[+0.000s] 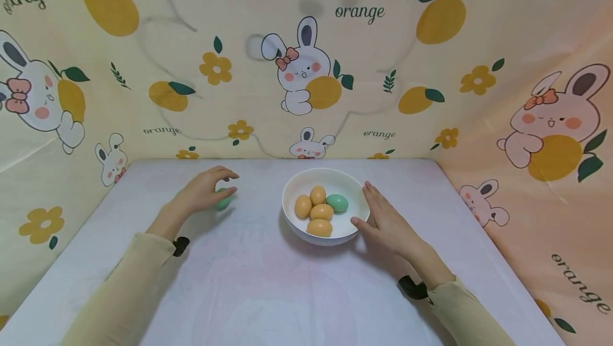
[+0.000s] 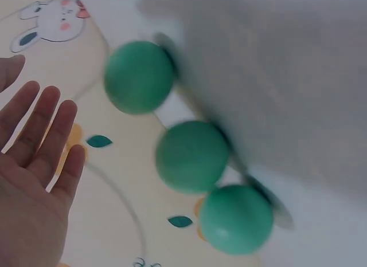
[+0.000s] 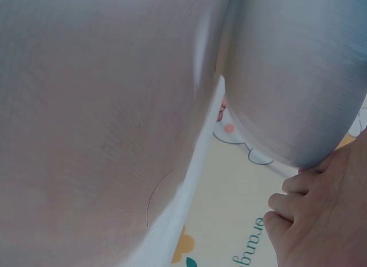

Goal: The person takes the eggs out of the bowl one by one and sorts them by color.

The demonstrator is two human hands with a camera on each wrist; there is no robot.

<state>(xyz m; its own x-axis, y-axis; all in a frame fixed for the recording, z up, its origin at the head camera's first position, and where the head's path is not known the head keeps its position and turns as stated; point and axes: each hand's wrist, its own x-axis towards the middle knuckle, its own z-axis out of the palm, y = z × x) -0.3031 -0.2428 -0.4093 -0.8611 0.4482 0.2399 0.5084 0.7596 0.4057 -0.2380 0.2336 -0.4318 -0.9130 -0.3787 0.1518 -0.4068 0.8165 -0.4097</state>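
A white bowl (image 1: 297, 175) holds several yellow-orange eggs (image 1: 303, 206) and one green egg (image 1: 337, 203). My right hand (image 1: 390, 226) rests against the bowl's right side, fingers extended along the outside and thumb over the rim; in the right wrist view, its fingertips are at the bowl's wall (image 3: 304, 78). Left of the bowl, my left hand (image 1: 203, 191) hovers by a green egg (image 1: 223, 200), with fingers spread and nothing in its grasp. Three green eggs (image 2: 192, 157) show in a row beside that hand in the left wrist view; in the head view the hand mostly hides them.
Everything stands on a white-covered table (image 1: 258, 293). A cloth backdrop (image 1: 383, 106) printed with rabbits and oranges rises behind the table and along both sides. Each wrist wears a dark strap-like device (image 1: 413, 287) below a beige sleeve (image 1: 129, 277).
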